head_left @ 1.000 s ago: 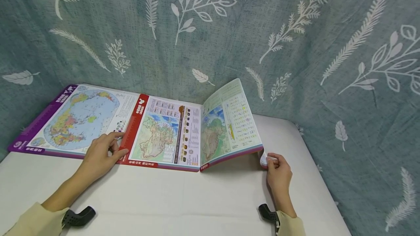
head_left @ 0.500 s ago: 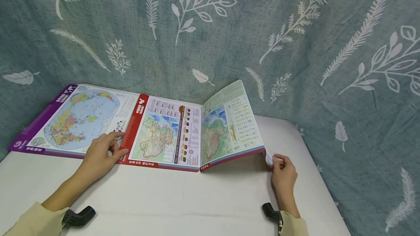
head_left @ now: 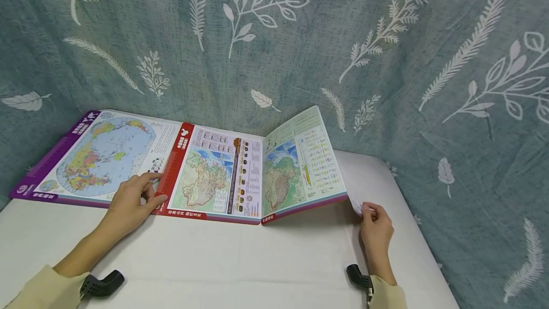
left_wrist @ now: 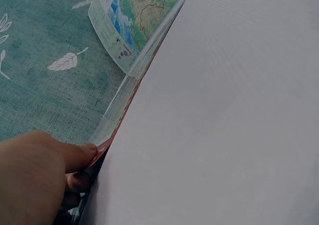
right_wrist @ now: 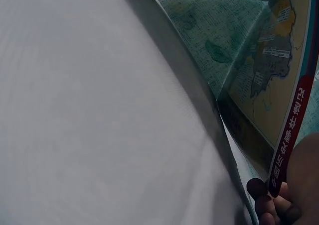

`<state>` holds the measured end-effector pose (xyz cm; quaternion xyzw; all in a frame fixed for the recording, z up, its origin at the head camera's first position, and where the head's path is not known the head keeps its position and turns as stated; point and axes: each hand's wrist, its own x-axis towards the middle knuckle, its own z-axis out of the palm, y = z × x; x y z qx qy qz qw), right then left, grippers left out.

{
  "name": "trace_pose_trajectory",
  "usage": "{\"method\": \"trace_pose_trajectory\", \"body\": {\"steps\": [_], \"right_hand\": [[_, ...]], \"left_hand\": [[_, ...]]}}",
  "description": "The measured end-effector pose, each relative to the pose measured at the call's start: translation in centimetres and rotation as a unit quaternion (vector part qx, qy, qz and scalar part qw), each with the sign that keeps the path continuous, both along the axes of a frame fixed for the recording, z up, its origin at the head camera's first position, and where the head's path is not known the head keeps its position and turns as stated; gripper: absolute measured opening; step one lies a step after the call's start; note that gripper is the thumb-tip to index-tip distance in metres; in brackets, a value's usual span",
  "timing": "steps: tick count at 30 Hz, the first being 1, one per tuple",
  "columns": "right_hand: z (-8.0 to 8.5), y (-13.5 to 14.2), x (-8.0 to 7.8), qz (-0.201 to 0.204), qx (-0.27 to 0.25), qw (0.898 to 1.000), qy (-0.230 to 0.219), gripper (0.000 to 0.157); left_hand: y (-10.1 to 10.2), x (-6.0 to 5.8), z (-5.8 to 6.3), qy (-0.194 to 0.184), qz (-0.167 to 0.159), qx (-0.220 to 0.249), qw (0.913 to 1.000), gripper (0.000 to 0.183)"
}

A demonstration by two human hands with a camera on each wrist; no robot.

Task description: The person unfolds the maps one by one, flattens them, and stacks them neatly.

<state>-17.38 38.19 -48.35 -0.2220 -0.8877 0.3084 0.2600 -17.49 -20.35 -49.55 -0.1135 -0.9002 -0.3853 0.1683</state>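
Note:
A folding map [head_left: 206, 180] with a red left border lies on the white cloth. Its right panel [head_left: 300, 166] stands raised at a slant, and a pale page edge [head_left: 355, 205] runs from that panel's lower corner to my right hand [head_left: 376, 230]. In the right wrist view, the right thumb and fingers pinch the corner of a beige map page [right_wrist: 279, 80] bordered in dark red. My left hand [head_left: 130, 201] rests on the red map's lower left corner, thumb [left_wrist: 82, 153] over the red edge. The left fingers are loosely bent.
A world map [head_left: 116, 156] with a purple left border lies at the left, its right side against the red map. The white cloth-covered table [head_left: 240, 256] extends in front. A green curtain [head_left: 214, 61] with white leaf prints hangs behind and along the right.
My right hand has moved rightward, drawing the pinched page corner along. The raised panel has tipped slightly lower to the right. My left hand has stayed in place.

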Motion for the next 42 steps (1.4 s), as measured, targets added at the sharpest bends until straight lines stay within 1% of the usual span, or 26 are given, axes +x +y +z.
{"method": "trace_pose_trajectory", "body": {"steps": [8,14,20,32,36,42], "right_hand": [[-0.1,0.4,-0.1,-0.013,-0.008,1.0,0.002,0.025],[0.0,0.9,0.0,-0.02,-0.011,1.0,0.017,0.024],[-0.1,1.7,0.2,-0.038,-0.012,0.999,0.035,0.024],[-0.1,3.1,0.2,-0.085,-0.056,0.994,0.041,0.026],[0.0,3.4,0.3,-0.096,-0.065,0.992,0.045,0.026],[0.0,4.0,0.3,-0.106,-0.079,0.989,0.063,0.028]], "left_hand": [[0.0,0.1,0.1,-0.004,0.001,0.0,1.0,0.054],[0.1,0.1,0.2,-0.001,0.001,0.0,1.0,0.054],[0.0,0.2,0.1,-0.006,0.003,-0.001,1.0,0.055],[0.1,0.1,0.1,0.002,0.002,-0.001,1.0,0.055],[0.1,0.1,0.1,0.003,0.001,0.0,1.0,0.055],[0.0,0.2,0.0,0.003,0.001,-0.001,1.0,0.055]]}}
